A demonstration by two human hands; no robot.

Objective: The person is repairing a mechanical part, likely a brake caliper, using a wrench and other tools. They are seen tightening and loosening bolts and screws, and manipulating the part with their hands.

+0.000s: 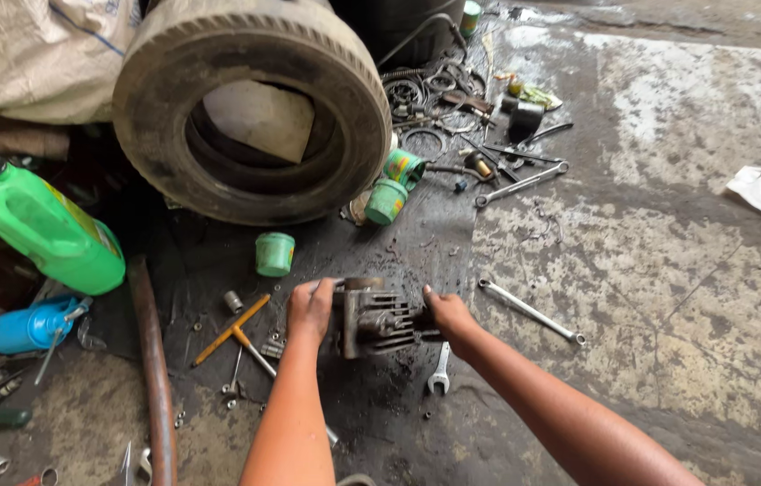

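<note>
We look down at an oily concrete floor (669, 297). Near the centre of the view sits a dark, finned engine cylinder (379, 319), and both of our hands grip it. Our left hand (310, 309) clasps its nine o'clock side, fingers curled closed over the top edge. Our right hand (448, 313) wraps its three o'clock side, fingers closed around the fins.

At six o'clock from the cylinder, just beside it, lies a small open-ended spanner (438, 370). At three o'clock lies a long ring spanner (530, 311), near our right hand but apart from it. At nine o'clock rests a T-handle wrench (238, 336) with an orange shaft. At eleven o'clock stands a small green tub (274, 254).

Farther off at twelve o'clock, a worn tyre (250, 108) leans upright. A green plastic jug (49, 231) lies at ten o'clock, well apart, with a blue bottle (29, 326) just beneath it.
</note>
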